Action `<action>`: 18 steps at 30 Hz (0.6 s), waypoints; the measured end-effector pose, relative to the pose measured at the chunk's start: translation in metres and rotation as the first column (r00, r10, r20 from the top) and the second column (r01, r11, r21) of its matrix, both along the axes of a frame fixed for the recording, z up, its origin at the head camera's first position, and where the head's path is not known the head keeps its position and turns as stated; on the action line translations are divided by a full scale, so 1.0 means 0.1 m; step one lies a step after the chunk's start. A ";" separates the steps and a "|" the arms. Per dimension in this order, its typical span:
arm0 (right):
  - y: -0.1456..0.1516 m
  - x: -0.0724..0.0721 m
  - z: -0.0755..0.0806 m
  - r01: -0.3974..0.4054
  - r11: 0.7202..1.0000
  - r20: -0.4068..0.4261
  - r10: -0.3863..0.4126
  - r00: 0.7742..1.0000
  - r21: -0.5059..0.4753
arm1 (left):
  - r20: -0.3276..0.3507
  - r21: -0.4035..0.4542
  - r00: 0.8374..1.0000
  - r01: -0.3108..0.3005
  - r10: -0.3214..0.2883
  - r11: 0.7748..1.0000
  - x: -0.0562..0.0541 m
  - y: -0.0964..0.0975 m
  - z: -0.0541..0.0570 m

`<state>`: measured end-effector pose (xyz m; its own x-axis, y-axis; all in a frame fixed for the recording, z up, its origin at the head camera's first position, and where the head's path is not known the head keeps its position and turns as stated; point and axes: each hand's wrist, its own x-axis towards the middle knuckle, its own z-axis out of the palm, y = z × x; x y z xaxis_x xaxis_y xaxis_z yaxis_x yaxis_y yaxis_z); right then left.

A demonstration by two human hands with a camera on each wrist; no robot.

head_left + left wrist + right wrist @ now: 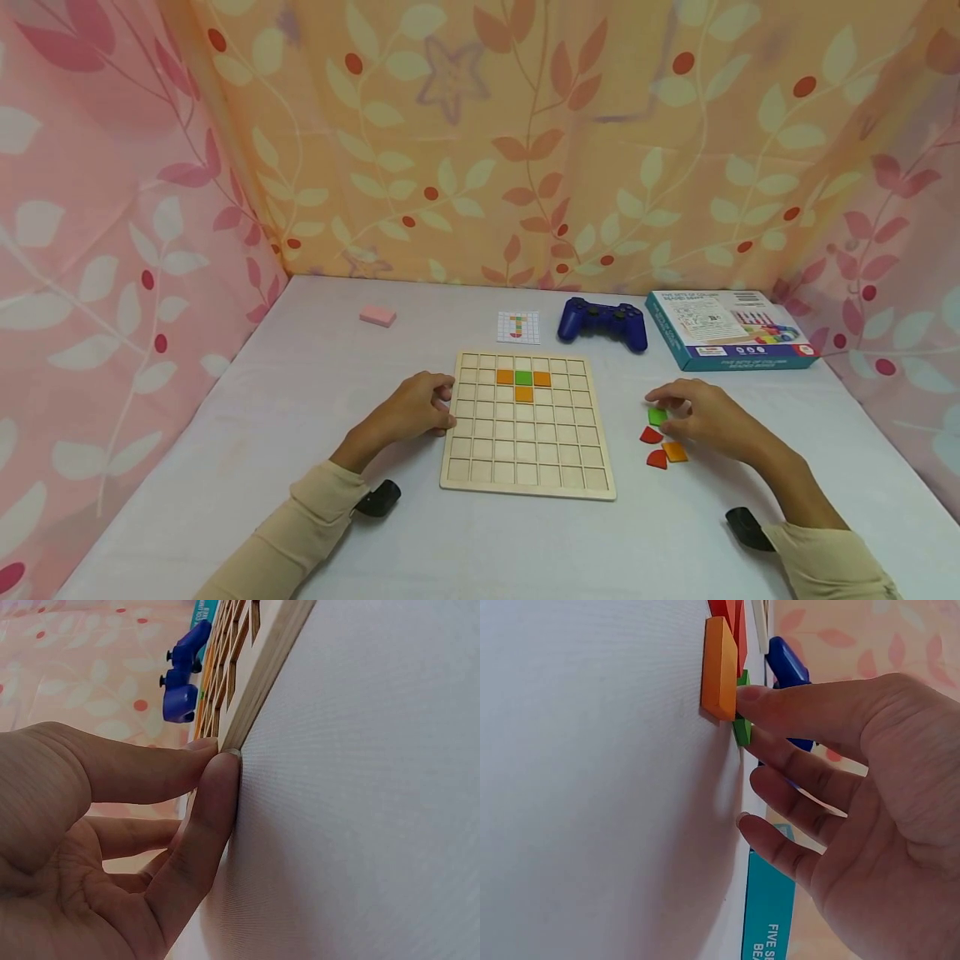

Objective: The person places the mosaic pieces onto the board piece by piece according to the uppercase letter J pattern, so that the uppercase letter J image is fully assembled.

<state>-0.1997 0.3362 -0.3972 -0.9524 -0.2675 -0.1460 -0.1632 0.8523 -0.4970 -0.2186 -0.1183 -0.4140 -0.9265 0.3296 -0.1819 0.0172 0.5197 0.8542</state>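
Note:
A wooden grid board (505, 454) lies flat on the white table. In its upper rows, a green tile (523, 378) sits between an orange tile (506, 377) and another orange tile (542, 379), with a third orange tile (523, 394) directly below. My left hand (415, 406) pinches the board's left edge between thumb and finger. To the right of the board, my right hand (705, 418) has thumb and index finger at a loose green tile (657, 416), pinching it at the table surface. Beside it lie two red rounded-corner pieces (651, 435) and an orange tile (718, 671).
Behind the board lie a small pattern card (518, 327) and a blue game controller (602, 322). A teal-sided box (738, 329) stands at the back right. At the back left is a pink block (377, 316). Patterned cloth (480, 150) surrounds the table.

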 end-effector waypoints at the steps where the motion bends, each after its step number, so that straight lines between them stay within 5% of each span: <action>1: 0.00 0.00 0.00 -0.003 1.000 0.001 0.003 1.000 0.005 | -0.001 -0.001 1.000 0.000 0.000 1.000 0.00 0.00 0.00; 18: -0.30 -0.16 0.04 -0.078 0.997 -0.062 0.078 0.995 0.005 | -0.009 -0.005 1.000 -0.006 0.006 1.000 0.01 0.01 0.00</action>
